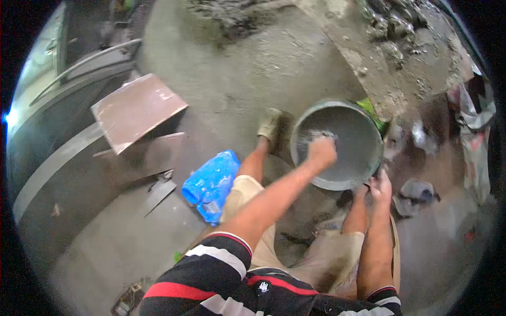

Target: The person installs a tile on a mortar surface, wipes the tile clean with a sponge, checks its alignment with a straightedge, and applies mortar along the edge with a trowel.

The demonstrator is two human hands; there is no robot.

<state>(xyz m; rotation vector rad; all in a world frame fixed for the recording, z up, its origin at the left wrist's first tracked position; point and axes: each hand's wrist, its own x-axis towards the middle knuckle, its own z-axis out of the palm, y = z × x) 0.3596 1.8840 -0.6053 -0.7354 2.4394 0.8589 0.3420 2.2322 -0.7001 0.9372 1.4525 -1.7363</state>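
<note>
Your left hand [322,150] curls (around what, I cannot tell) inside one round basin [337,185] of grayish liquid [358,145] before you, right hand [380,187], fingers parted, at the rim, one blue jug [213,179] nearby.

Dim, greyish light, grainy throughout. A bluish-white glare [9,119] flares at nine o'clock. Faint highlights glint on the wet grey heap [398,32] between one and two. Shadow pools beside the box [138,112] near ten. The left hand [322,151] is blurred toward three. Fisheye distortion curves the edges into black corners.
</note>
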